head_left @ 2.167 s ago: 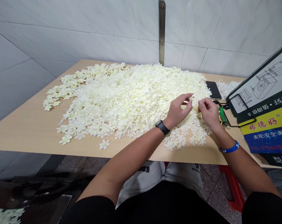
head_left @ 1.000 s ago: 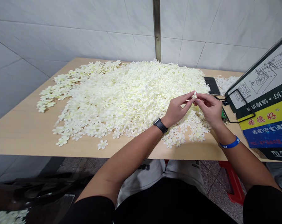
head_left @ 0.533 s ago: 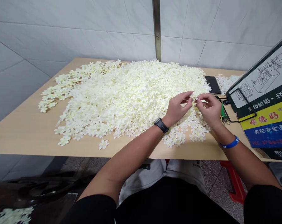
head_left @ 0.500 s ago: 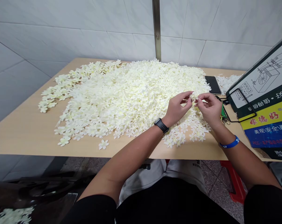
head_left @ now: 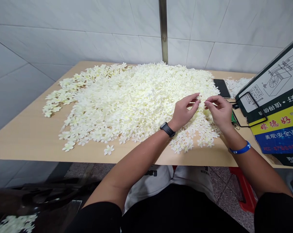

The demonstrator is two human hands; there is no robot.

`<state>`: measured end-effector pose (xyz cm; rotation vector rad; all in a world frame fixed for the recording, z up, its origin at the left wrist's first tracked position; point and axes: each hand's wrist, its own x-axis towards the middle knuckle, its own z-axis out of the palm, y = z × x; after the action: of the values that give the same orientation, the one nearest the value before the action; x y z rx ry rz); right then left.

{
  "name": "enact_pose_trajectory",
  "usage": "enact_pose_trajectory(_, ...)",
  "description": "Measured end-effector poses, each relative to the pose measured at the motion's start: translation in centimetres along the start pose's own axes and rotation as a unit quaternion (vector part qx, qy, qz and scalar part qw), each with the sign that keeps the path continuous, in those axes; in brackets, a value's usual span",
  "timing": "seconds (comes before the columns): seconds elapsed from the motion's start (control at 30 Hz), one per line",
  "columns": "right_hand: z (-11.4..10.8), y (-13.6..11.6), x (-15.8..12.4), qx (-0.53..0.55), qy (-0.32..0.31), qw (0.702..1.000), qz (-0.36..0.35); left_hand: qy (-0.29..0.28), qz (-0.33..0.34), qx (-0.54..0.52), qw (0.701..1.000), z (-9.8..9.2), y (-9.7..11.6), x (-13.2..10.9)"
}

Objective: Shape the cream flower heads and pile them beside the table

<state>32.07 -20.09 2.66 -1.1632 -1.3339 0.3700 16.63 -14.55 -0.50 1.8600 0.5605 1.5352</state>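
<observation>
Basically mid-work, I'd judge: one small white flower [head_left: 198,97] looks pinched between thumb and finger of the left hand [head_left: 185,109], over the right part of the big flower pile [head_left: 141,97]. Right hand [head_left: 219,112] is just beside it, thumb and index nearly together; can't tell if they grip anything. Pile covers much of the table [head_left: 27,136]; can't tell finished flowers from unworked ones, so done/left split is unclear.
</observation>
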Motion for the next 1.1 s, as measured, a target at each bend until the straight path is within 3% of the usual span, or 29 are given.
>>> enact_pose_trajectory(0.2, -0.11, -0.30, -0.53, -0.041, -0.025, 0.997, -0.067, -0.028, 0.036, 0.022, 0.999, -0.08, -0.20, -0.03)
enact_pose_trajectory(0.57, -0.09, -0.45, -0.46, -0.044, -0.021, 0.996, -0.079, -0.022, 0.054, 0.023, 0.998, 0.01, -0.16, -0.06)
enact_pose_trajectory(1.1, -0.11, -0.96, -0.41, -0.027, -0.024, 0.997, -0.067, -0.043, 0.015, -0.014, 0.999, -0.16, 0.49, -0.18)
